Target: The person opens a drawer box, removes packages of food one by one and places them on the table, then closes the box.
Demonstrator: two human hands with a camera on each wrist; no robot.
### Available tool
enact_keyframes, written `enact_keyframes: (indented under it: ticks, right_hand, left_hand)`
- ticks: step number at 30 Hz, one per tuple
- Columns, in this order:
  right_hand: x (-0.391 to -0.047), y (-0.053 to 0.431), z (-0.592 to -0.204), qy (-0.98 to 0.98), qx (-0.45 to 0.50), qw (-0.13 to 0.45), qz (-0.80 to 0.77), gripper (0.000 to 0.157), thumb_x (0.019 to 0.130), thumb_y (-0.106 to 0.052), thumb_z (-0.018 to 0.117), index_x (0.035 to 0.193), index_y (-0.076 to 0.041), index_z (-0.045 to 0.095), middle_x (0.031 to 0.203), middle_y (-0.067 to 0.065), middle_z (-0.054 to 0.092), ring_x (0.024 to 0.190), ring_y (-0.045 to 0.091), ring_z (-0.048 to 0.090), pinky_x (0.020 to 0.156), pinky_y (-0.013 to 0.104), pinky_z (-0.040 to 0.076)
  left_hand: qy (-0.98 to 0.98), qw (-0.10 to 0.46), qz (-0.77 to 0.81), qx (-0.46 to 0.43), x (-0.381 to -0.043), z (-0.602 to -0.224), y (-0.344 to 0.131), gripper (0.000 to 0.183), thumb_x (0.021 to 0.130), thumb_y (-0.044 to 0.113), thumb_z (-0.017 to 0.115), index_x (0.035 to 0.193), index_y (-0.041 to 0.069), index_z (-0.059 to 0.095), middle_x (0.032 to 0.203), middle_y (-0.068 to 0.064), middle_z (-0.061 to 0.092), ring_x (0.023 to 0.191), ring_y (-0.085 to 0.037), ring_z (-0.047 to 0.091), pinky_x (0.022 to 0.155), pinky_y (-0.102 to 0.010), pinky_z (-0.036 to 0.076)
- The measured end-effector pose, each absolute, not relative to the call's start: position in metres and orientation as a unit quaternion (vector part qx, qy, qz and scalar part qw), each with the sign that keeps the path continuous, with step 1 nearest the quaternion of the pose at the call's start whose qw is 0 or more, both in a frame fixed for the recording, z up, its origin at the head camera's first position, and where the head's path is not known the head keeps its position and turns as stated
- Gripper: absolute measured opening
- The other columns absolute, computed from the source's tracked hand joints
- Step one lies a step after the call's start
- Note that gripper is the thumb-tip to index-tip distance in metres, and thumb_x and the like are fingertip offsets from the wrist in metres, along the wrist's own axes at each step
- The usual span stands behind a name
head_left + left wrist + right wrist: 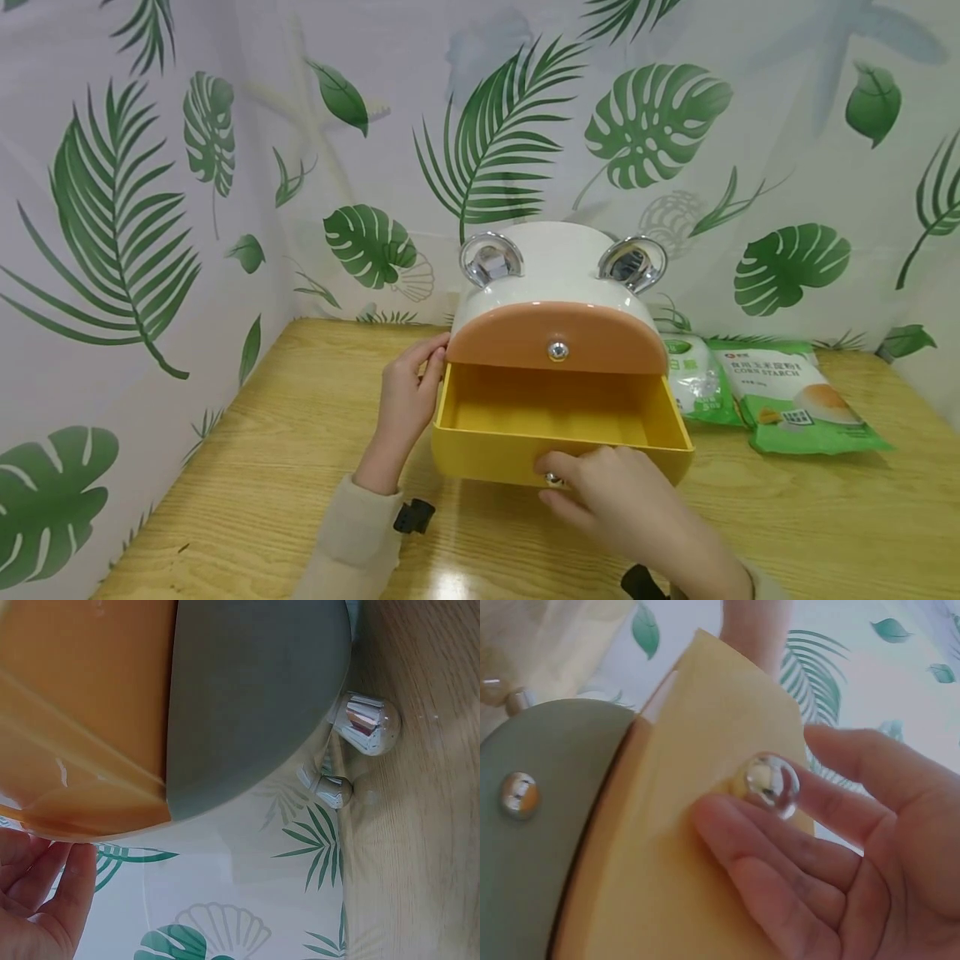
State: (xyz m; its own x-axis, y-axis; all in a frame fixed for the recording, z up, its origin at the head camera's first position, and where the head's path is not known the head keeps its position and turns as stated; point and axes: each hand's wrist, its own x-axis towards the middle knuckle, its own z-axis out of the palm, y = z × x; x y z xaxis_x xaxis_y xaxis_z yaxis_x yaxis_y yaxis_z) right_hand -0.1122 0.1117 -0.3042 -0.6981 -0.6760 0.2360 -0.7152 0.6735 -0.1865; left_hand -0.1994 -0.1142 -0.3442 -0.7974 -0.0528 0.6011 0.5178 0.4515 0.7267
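Observation:
A small rounded white drawer box (551, 262) with two chrome eye-like rings stands on the table. Its upper drawer has an orange front (510, 337) and sits closed. The yellow drawer (487, 457) below it is pulled out, its visible inside bare. My right hand (630, 504) holds that drawer's chrome knob (771, 784), fingers around it near the yellow front. Along the box's left side lies my left hand (408, 392), with fingertips against its edge in the left wrist view. The lowest front is grey-green (247, 705), with its own knob (519, 795).
Right of the box lie a green-and-white bag (693, 379) and a corn starch bag (802, 400). Chrome feet (367, 724) carry the box on the wooden table (300, 467). A leaf-printed cloth (375, 167) hangs behind and at both sides.

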Motion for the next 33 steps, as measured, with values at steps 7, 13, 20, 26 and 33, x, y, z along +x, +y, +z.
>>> enact_keyframes:
  ticks: [7,13,20,26,33]
  right_hand:
    - [-0.124,0.106,-0.313,-0.920,0.342,0.153,0.117,0.006,0.080,-0.020,0.062,0.086,-0.019,0.062,0.051,-0.018,0.037,0.044,0.001,0.034,0.039,0.018,0.030]
    - [-0.134,0.104,-0.321,-0.919,0.319,0.205,0.112,0.007,0.078,-0.017,0.064,0.084,-0.019,0.064,0.051,-0.016,0.041,0.043,0.002,0.033,0.036,0.018,0.027]
    - [-0.143,0.104,-0.331,-0.909,0.312,0.252,0.114,0.011,0.075,-0.015,0.067,0.086,-0.017,0.064,0.055,-0.010,0.050,0.044,0.005,0.038,0.036,0.020,0.031]
    - [-0.148,0.104,-0.333,-0.909,0.310,0.250,0.123,0.018,0.074,-0.014,0.069,0.090,-0.015,0.062,0.058,-0.006,0.049,0.047,0.008,0.042,0.038,0.021,0.033]
    - [-0.153,0.104,-0.335,-0.919,0.297,0.224,0.130,0.028,0.074,-0.014,0.069,0.101,-0.011,0.062,0.072,0.001,0.056,0.060,0.015,0.051,0.046,0.025,0.041]
  left_hand:
    - [-0.797,0.282,-0.511,-0.153,-0.201,-0.345,-0.115,0.023,0.090,0.005,0.050,0.107,-0.005,0.061,0.104,-0.017,0.061,0.093,-0.026,0.058,0.065,-0.028,0.052]
    - [-0.798,0.283,-0.509,-0.153,-0.201,-0.344,-0.115,0.022,0.090,0.004,0.050,0.107,-0.005,0.061,0.103,-0.017,0.061,0.089,-0.025,0.059,0.064,-0.028,0.053]
    - [-0.801,0.282,-0.506,-0.148,-0.200,-0.343,-0.115,0.022,0.090,0.004,0.050,0.107,-0.005,0.061,0.102,-0.016,0.061,0.082,-0.023,0.059,0.063,-0.028,0.053]
    - [-0.804,0.281,-0.505,-0.142,-0.199,-0.341,-0.115,0.022,0.090,0.004,0.050,0.106,-0.005,0.062,0.103,-0.015,0.061,0.089,-0.023,0.059,0.065,-0.029,0.053]
    - [-0.801,0.272,-0.515,-0.138,-0.199,-0.340,-0.114,0.023,0.090,0.004,0.049,0.107,-0.004,0.061,0.103,-0.015,0.061,0.092,-0.024,0.059,0.066,-0.028,0.052]
